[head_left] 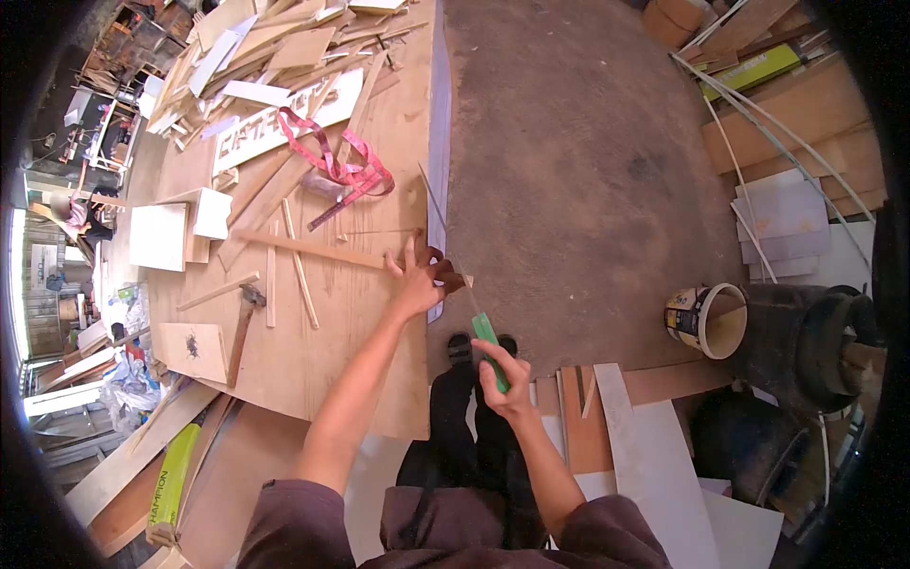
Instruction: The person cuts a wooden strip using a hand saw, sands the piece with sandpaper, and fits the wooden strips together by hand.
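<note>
My right hand [502, 379] is closed around the green handle of a handsaw [487, 334]. Its narrow blade points away from me and crosses the end of a thin wooden strip [322, 250] just past the table's edge. With fingers bent over that strip, my left hand [417, 284] presses and grips it close to the blade. The strip lies across the wooden table [379, 351], its short end sticking out beyond the edge. A hammer [245, 327] rests on the tabletop to the left, near a small board with a dark mark [190, 349].
A pink measuring tape [355, 175] lies tangled on the table before a heap of wood offcuts [294, 57]. White box-like pieces [161, 237] stand at left. On the floor at right are a bucket [722, 321] and stacked boards [796, 133]. Another person [81, 216] sits far left.
</note>
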The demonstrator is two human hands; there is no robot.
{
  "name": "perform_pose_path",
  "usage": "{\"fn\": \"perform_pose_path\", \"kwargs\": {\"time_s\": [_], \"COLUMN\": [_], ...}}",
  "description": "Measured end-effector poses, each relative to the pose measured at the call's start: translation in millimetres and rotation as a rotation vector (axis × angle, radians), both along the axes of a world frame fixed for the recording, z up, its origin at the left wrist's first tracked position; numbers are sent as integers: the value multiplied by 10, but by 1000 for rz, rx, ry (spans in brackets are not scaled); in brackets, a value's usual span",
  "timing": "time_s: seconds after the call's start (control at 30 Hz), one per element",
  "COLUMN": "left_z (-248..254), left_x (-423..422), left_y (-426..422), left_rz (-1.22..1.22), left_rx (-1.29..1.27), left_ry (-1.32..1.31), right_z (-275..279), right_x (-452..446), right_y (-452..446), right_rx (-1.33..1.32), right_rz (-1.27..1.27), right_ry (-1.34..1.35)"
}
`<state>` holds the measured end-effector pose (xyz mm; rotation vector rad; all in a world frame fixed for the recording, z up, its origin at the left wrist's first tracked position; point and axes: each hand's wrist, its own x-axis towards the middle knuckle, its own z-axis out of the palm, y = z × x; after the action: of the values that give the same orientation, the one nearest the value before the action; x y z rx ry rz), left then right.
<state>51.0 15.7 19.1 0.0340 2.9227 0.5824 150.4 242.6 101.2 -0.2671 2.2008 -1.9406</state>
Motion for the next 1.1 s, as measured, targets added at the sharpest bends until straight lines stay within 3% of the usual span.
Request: {"fn": "perform_pose_path", "kwargs": {"time_s": [0.2, 0.33, 0.47, 0.6, 0.77, 0.87, 1.1], "left_z": [115, 106, 28, 112, 211, 76, 70], "left_x": [-2, -34, -34, -23, -48, -24, -49], "left_y": [52, 71, 15, 47, 68, 42, 32], "left_rz": [-8, 24, -47, -42, 12, -12, 39], "left_rx": [-15, 1, -67, -66, -4, -37, 4], "left_ry": [-138, -125, -106, -109, -156, -100, -94], "right_z": [149, -50, 29, 38, -9, 22, 31], "right_x": [514, 152, 300, 502, 44, 281, 449], "right_y": [420, 114, 269, 397, 98, 186, 265], "right_rx": [58, 40, -26, -2, 33, -7, 59], "right_rz": [-27, -33, -75, -93, -16, -106, -43], "right_ry": [-10, 52, -106, 113, -90, 38, -34]}}
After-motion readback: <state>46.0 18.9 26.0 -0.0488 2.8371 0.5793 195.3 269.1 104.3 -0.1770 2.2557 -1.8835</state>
